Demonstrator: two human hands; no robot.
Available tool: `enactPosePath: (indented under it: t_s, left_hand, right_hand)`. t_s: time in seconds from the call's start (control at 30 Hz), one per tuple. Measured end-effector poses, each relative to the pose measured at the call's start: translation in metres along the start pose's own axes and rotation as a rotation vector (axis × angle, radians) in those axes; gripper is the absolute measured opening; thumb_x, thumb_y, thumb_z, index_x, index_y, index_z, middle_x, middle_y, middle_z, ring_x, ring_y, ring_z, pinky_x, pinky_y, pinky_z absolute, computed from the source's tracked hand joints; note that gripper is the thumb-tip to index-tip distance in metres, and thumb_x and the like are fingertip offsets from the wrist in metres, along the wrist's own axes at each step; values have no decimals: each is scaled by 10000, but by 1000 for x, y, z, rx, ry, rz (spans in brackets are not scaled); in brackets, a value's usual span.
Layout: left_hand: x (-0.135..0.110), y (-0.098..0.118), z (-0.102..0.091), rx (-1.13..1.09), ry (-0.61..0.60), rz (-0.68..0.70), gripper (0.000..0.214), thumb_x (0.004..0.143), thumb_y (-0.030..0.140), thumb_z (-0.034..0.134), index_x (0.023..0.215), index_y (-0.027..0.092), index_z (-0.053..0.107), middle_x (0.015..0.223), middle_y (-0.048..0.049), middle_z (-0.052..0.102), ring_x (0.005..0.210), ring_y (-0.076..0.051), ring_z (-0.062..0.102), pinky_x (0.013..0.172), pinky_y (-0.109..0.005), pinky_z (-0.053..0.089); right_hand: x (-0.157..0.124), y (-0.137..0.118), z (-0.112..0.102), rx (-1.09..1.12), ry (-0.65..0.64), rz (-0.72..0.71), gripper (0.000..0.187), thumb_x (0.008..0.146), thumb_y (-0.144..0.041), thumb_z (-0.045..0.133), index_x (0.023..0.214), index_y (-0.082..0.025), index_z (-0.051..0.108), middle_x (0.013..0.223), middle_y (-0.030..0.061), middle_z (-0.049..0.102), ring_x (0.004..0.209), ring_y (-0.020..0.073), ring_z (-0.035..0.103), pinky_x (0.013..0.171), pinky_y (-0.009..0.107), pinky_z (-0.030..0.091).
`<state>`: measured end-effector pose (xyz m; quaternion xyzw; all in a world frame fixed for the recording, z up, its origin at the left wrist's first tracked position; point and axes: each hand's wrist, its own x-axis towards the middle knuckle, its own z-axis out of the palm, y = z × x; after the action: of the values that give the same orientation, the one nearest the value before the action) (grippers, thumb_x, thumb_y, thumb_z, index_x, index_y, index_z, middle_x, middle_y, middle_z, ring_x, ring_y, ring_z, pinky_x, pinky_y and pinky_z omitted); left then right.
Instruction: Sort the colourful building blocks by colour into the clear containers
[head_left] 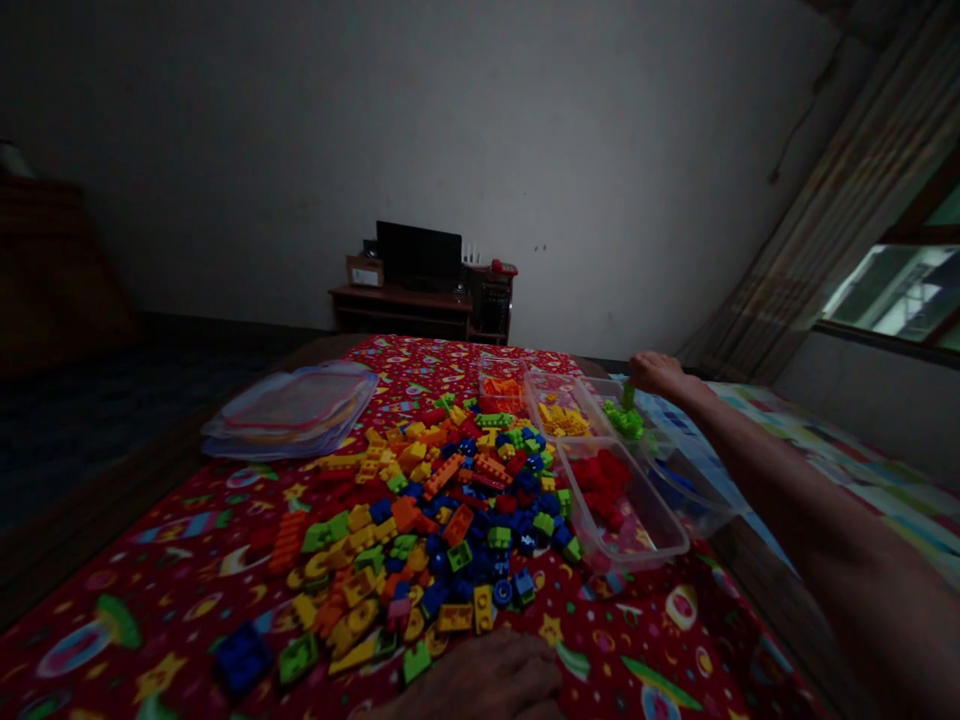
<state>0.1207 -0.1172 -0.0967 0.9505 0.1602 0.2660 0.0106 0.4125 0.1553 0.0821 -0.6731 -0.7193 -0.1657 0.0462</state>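
Note:
My right hand [654, 371] is stretched out over the clear bin of green blocks at the back right. Its fingers are closed on a green toy block [628, 394], upright just above the green blocks [624, 421]. My left hand [491, 675] lies low on the tablecloth at the near edge of the block pile, fingers loosely extended, with nothing visible in it. Closest to it are a light green block [416, 661] and a yellow block [483, 609]. The heap of mixed building blocks [442, 500] in blue, yellow, orange, green and red spreads across the middle.
Clear bins hold red blocks [604, 485], yellow blocks [562, 420], orange blocks [502, 392] and blue blocks [677, 478]. Stacked plastic lids [292, 410] lie at left on the red patterned cloth [187, 560]. Behind stands a desk with a monitor [418, 255].

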Motion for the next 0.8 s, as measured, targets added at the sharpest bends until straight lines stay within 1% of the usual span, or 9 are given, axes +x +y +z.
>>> enactPosePath:
  t_s: [0.1, 0.17, 0.27, 0.37, 0.47, 0.57, 0.67, 0.73, 0.8]
  left_hand:
    - [1, 1, -3, -8, -37, -10, 109, 914, 276, 530, 973, 205, 588, 969, -10, 686, 1002, -141, 592, 844, -230, 481]
    - [1, 1, -2, -14, -46, -10, 103, 910, 279, 535, 955, 206, 592, 967, -16, 681, 996, -143, 592, 861, -239, 481]
    - [1, 0, 0, -27, -44, -3, 105, 914, 281, 527, 933, 203, 593, 960, -23, 677, 991, -149, 594, 866, -253, 482]
    - [3, -2, 1, -41, -47, 13, 90, 919, 254, 518, 927, 203, 592, 972, -28, 671, 985, -146, 592, 854, -246, 477]
    - [5, -2, -1, -62, -48, 21, 73, 913, 231, 526, 936, 199, 587, 973, -33, 668, 977, -146, 589, 845, -245, 469]
    - [7, 0, -6, -88, -62, 6, 75, 901, 216, 536, 953, 195, 585, 990, -48, 666, 975, -158, 587, 846, -263, 463]
    - [8, 2, -13, -111, -86, -10, 107, 895, 197, 526, 984, 193, 586, 1028, -63, 656, 974, -170, 589, 842, -283, 461]
    - [8, 3, -16, -123, -104, -18, 134, 897, 181, 512, 1008, 195, 585, 1043, -65, 650, 977, -173, 587, 838, -289, 460]
    - [8, 4, -17, -128, -113, -24, 147, 899, 178, 504, 1022, 195, 583, 1044, -66, 646, 976, -173, 583, 835, -292, 459]
  right_hand:
    - [-4, -18, 1, -72, -47, -43, 333, 863, -247, 504, 1139, -120, 642, 1187, 188, 614, 1010, 259, 595, 741, 305, 431]
    - [-9, -40, 1, -79, -50, -125, 337, 895, -266, 438, 1139, -149, 639, 1154, 158, 635, 974, 230, 603, 712, 279, 410]
    - [-21, -79, 1, -27, 3, -264, 330, 899, -275, 409, 1091, -172, 657, 1050, 127, 672, 861, 189, 605, 642, 253, 362]
    - [-39, -115, -3, 49, 82, -397, 319, 888, -235, 391, 995, -145, 678, 917, 121, 683, 732, 148, 562, 582, 247, 300]
    - [-58, -143, -6, 135, 107, -516, 312, 877, -181, 377, 854, -120, 682, 787, 104, 664, 627, 114, 492, 556, 253, 259]
    - [-68, -164, -5, 233, 83, -599, 274, 884, -172, 404, 874, -114, 672, 805, 97, 662, 654, 115, 500, 577, 242, 285]
    - [-69, -180, 4, 331, 34, -676, 261, 877, -232, 503, 1086, -126, 619, 1010, 122, 656, 845, 153, 564, 671, 229, 365]
    - [-73, -190, 10, 323, -40, -737, 322, 877, -296, 529, 1151, -136, 584, 1054, 135, 645, 911, 182, 578, 723, 250, 400]
    - [-84, -197, 13, 265, -91, -768, 325, 891, -332, 503, 1132, -132, 590, 1020, 141, 649, 884, 199, 592, 728, 280, 419]
